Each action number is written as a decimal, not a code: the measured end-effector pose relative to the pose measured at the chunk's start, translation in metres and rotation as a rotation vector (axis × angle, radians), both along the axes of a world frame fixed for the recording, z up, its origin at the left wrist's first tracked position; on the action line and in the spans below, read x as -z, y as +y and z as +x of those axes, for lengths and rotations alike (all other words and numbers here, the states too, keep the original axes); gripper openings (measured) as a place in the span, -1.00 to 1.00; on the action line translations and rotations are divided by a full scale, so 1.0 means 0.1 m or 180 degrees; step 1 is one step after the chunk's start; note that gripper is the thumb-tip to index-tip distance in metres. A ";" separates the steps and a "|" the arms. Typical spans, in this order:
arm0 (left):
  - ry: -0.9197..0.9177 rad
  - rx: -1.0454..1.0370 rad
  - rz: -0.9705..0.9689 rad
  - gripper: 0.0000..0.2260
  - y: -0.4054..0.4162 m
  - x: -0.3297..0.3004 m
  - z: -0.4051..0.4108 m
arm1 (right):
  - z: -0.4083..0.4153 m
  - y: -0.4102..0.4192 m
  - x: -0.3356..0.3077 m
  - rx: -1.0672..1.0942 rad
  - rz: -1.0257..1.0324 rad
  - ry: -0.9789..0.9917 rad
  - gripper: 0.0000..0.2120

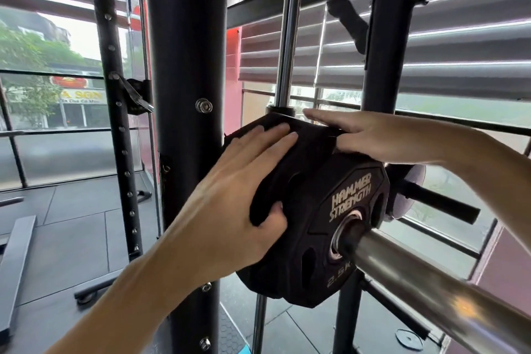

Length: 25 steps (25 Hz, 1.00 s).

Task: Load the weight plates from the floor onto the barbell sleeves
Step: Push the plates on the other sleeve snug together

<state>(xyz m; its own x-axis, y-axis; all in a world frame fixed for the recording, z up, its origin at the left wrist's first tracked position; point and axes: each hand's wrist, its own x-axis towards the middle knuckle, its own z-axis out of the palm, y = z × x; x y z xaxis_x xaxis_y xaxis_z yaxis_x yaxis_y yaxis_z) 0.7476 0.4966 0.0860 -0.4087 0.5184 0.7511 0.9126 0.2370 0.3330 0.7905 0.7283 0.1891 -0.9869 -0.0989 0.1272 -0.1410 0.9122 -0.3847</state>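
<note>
Sitting on the barbell sleeve [416, 267], up against the black upright [186, 123]: a stack of black weight plates [313, 204], small Hammer Strength plate [350, 215] outermost. Left hand [244, 181] lying across the stack's rim, fingers straight, thumb tucking into a plate slot. Right hand [373, 135] pressing flat on top, fingers together. Lying on the floor [71, 224] beyond: one small plate [409, 339].
</note>
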 end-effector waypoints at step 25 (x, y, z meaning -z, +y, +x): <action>0.0218 -0.1166 0.0478 -0.35 -0.06 0.36 -0.14 | -0.67 0.17 0.14 -0.0493 0.0132 0.1012 -0.19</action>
<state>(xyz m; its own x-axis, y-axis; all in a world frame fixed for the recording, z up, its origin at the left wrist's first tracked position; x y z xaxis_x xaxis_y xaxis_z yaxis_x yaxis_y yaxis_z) 0.7337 0.4910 0.0502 -0.4925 0.2299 0.8394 0.7980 0.5043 0.3301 0.7231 0.7453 0.1747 -0.8715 -0.2558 0.4183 -0.3856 0.8845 -0.2626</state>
